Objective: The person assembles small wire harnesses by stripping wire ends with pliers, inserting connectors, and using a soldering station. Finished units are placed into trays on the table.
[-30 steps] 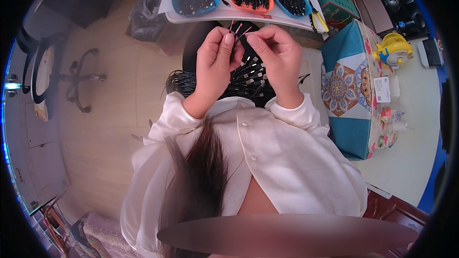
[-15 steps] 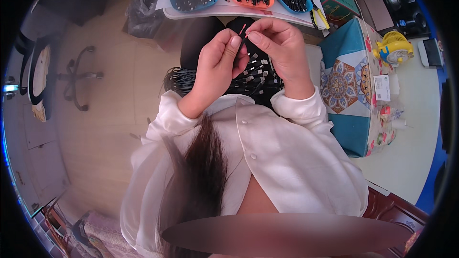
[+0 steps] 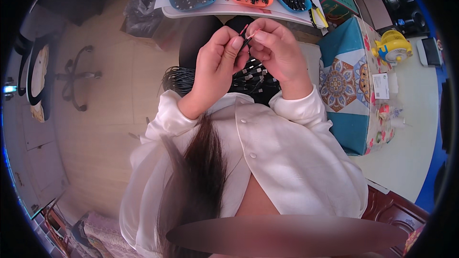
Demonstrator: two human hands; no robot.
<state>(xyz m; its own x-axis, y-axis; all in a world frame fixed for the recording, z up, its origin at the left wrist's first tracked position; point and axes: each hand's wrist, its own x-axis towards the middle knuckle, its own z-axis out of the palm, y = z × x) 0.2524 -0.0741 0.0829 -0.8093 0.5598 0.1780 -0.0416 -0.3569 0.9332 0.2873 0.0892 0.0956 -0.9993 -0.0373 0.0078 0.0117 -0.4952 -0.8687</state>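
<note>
Above my lap, my left hand (image 3: pixel 221 62) pinches a thin black cable (image 3: pixel 245 43) between thumb and fingers. Thin red-tipped wires show at the cable's end. One of them is in the fingertips of my right hand (image 3: pixel 282 52), which is closed just to the right and almost touches the left. Beneath both hands, a bundle of black cables (image 3: pixel 179 80) with metal USB plugs (image 3: pixel 258 78) lies across my lap, partly hidden by my hands and wrists.
On the white table (image 3: pixel 229 13) ahead stand a blue bowl (image 3: pixel 205 4), an orange bowl (image 3: pixel 251 3) and another blue bowl (image 3: pixel 306 7), all holding cables. Yellow-handled pliers (image 3: pixel 320 17) lie at its right edge. A cloth-covered box (image 3: pixel 344 129) and yellow fan (image 3: pixel 396 48) are right.
My right fingertips have shifted slightly and now hold one reddish wire angled away from the other at the cable's end. My left hand keeps its grip.
</note>
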